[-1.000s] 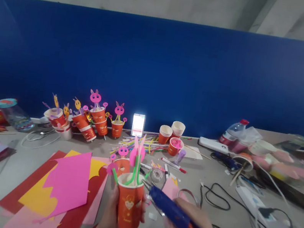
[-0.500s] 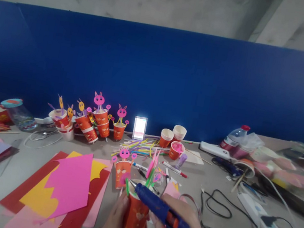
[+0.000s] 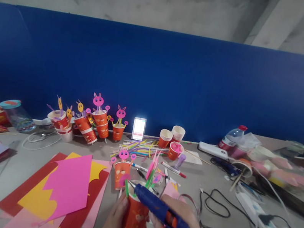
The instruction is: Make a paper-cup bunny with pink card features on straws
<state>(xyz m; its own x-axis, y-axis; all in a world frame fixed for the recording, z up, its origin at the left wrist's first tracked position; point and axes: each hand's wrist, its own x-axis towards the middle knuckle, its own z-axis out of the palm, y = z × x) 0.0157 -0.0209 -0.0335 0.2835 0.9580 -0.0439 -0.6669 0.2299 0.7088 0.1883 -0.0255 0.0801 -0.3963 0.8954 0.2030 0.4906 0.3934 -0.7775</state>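
Observation:
A red paper cup (image 3: 134, 222) is held near the bottom middle, with my left hand (image 3: 113, 220) wrapped round its left side. Green strips (image 3: 127, 188) and pink paper ears (image 3: 153, 164) stick up from its rim. My right hand (image 3: 177, 225) grips a blue glue gun (image 3: 161, 209), whose metal nozzle points left at the green strip on the cup's rim. Whether the nozzle touches the strip I cannot tell. Just behind stands a finished-looking red cup with a pink paper head (image 3: 121, 173).
Left lie stacked pink, yellow and red paper sheets (image 3: 68, 189). Several decorated cups (image 3: 101, 121) stand along the blue partition (image 3: 158, 76). Coloured strips (image 3: 140, 148) and markers (image 3: 173, 169) lie in the middle. On the right are a black cable (image 3: 217, 202), a power strip (image 3: 252, 210) and a bottle (image 3: 232, 137).
The view has shifted very slightly. Both hands keep almost the same pose, and the glue gun's nozzle stays by the green strip at the cup's rim.

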